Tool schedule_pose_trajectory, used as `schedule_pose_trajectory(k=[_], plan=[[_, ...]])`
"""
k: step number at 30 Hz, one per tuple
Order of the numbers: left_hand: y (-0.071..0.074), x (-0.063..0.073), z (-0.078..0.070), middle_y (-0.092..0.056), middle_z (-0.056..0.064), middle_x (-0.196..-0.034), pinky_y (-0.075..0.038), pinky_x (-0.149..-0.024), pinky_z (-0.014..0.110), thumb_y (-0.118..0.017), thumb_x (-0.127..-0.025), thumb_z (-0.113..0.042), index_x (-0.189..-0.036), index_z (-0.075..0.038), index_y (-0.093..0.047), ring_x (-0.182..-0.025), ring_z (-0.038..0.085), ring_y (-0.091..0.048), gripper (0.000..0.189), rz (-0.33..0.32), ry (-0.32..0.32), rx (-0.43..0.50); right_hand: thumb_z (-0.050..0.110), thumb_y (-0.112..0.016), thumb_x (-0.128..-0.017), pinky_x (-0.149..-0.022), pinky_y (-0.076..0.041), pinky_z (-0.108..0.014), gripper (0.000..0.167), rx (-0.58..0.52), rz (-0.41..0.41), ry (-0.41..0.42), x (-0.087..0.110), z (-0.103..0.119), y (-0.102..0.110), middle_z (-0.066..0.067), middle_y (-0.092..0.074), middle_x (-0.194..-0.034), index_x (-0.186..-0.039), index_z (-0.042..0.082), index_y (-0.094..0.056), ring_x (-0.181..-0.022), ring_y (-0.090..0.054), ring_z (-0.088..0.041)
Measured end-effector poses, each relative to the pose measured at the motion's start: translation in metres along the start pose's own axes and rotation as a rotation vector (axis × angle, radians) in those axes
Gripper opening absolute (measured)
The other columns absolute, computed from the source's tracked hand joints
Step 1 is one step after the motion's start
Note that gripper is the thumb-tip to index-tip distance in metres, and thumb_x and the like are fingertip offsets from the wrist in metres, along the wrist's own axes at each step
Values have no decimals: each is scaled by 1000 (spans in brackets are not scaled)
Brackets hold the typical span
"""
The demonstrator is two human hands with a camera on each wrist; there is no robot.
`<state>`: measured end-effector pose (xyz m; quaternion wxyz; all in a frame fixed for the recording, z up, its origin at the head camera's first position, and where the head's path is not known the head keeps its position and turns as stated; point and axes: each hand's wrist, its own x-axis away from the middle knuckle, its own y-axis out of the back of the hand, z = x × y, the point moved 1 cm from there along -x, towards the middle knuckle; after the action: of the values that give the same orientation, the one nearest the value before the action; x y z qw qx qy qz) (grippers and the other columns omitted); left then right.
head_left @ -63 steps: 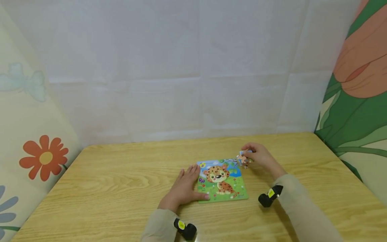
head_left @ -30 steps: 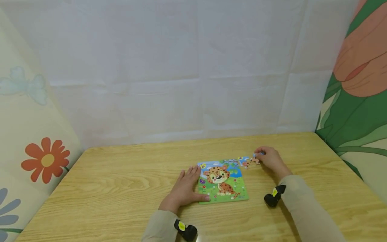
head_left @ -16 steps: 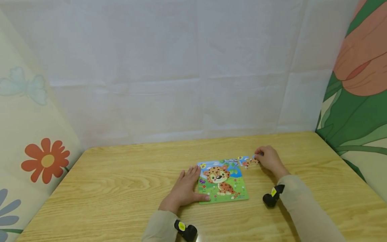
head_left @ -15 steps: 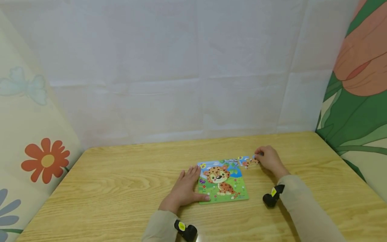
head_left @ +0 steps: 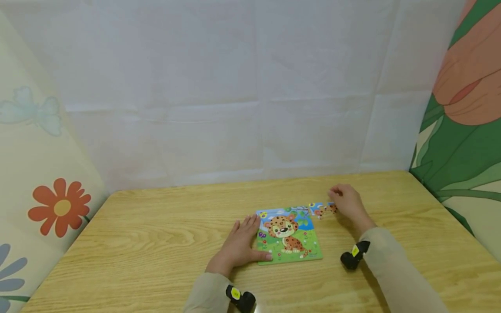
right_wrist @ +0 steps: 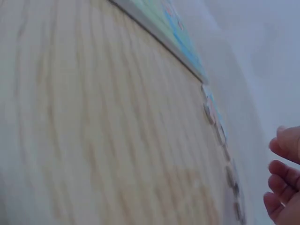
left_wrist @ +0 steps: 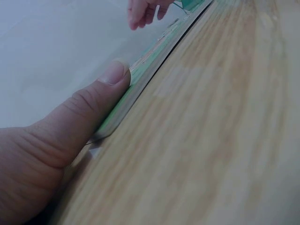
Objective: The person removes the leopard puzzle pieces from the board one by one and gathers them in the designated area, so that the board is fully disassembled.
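A square puzzle board with a spotted leopard cub picture lies flat on the table. My left hand rests along its left edge, fingers straight. In the left wrist view the thumb presses the board's green rim. Off the board's far right corner lie two loose jigsaw pieces side by side: a blue and spotted one and another spotted one, partly hidden by my right hand. That hand hovers just above them; in the right wrist view its loosely bent fingers hold nothing.
The wooden table runs back to a white cloth. Painted panels with a red flower and green leaves stand at the sides. A black wrist camera is strapped to each sleeve.
My right hand set down the first piece, then laid a second one to its right. Since then it has let go and lifted slightly. The left hand has stayed on the board.
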<state>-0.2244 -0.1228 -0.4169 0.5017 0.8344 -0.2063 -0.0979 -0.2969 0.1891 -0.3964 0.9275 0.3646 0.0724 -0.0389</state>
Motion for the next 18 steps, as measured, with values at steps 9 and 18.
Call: schedule_pose_trajectory(k=[9,18], plan=[[-1,0,1,-14,14,-154,0,-115,50,-68,-70,-60,-147,-1,-18,-142,31,-9,109,-3,-7,-5,25,-47,-98,-87,-46,-45,39,-119,41,60,6,17,-11,-22,-58,-110,-120,-5,-55,-102,-52,-33],[0,1,-1,-14,14,-154,0,-115,49,-69,-71,-60,-147,-1,-18,-142,31,-9,108,1,-3,-8,28,-52,-96,-93,-39,-55,37,-70,182,127,18,29,-24,-14,-65,-108,-120,2,-60,-94,-60,-26]])
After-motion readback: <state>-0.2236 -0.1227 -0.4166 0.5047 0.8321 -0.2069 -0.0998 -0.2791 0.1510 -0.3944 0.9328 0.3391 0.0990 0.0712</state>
